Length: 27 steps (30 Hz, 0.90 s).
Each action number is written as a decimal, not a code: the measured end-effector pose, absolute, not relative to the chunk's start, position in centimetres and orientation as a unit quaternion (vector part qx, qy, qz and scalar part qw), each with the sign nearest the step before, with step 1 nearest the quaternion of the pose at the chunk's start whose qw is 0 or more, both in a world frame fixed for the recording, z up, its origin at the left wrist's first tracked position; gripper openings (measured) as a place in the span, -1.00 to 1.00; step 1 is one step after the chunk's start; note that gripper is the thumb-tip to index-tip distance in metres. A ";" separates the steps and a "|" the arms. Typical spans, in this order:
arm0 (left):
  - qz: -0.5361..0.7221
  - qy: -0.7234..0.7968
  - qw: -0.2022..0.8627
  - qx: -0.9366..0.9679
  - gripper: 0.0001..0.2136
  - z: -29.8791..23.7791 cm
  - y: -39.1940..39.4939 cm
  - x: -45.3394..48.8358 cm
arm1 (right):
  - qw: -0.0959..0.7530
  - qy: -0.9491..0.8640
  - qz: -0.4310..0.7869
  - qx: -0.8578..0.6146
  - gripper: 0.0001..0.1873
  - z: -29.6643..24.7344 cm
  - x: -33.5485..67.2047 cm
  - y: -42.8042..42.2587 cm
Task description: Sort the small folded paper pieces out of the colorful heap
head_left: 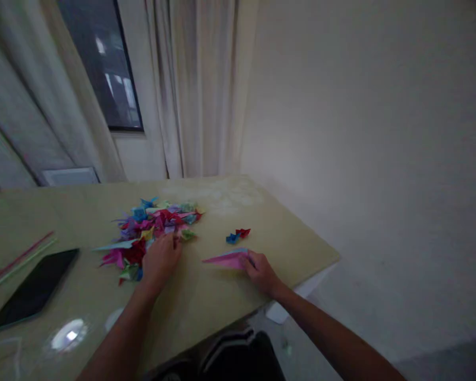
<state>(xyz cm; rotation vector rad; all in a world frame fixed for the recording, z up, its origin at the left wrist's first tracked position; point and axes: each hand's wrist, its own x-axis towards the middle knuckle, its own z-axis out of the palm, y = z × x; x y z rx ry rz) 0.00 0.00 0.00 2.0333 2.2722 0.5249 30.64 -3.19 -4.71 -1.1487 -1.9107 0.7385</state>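
Observation:
My right hand [259,271] is closed on the tail end of a pink paper airplane [228,259] with a pale blue edge, its tip toward the left. Over on the left, my left hand [162,256] touches the near side of a pile of colourful folded papers [158,222]. Its fingers are bent together, and what they pinch, if anything, is hidden. A light blue paper airplane [117,245] sticks out from the pile's left side. Just beyond the pink airplane, a small blue folded paper [232,238] and a red folded paper [243,232] lie side by side.
A dark phone or tablet [34,290] lies at the left of the pale table [206,301]. Beside it are thin red and green sticks [21,260]. A white cable [18,352] is at the lower left. Curtains and a wall border the table.

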 end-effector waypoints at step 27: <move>0.377 0.335 0.267 0.821 -0.73 -0.2 -3.4 6.1 | 0.423 -0.706 0.283 -0.492 -0.46 -3.2 30.5 -3.5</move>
